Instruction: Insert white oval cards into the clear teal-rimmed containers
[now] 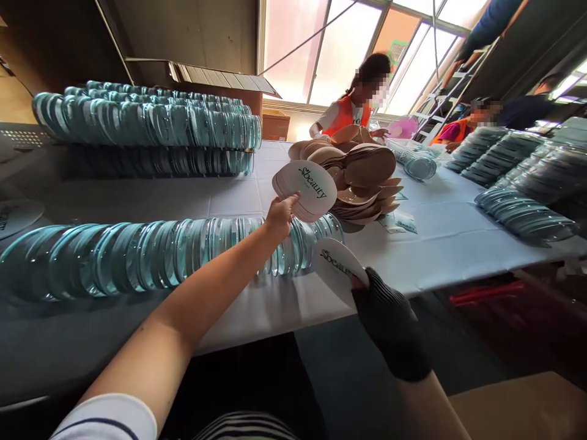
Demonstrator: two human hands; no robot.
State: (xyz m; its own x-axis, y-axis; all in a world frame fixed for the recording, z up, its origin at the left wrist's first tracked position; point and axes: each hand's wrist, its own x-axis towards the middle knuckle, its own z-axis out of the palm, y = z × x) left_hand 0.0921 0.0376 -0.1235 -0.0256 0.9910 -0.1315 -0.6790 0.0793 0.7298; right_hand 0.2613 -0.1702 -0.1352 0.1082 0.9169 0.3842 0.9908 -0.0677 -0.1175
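Fingers of the left hand (279, 215) are pinched on a fanned card stack (306, 188), keeping it splayed. At five o'clock, the gloved right hand (389, 318) grips one card (337, 266), separated, above the lid row (151, 253).

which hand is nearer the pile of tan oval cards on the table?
Left. The left hand holds a stack of printed cards just beside the tan pile. The gloved right hand holds a single card lower down, off the table's near edge.
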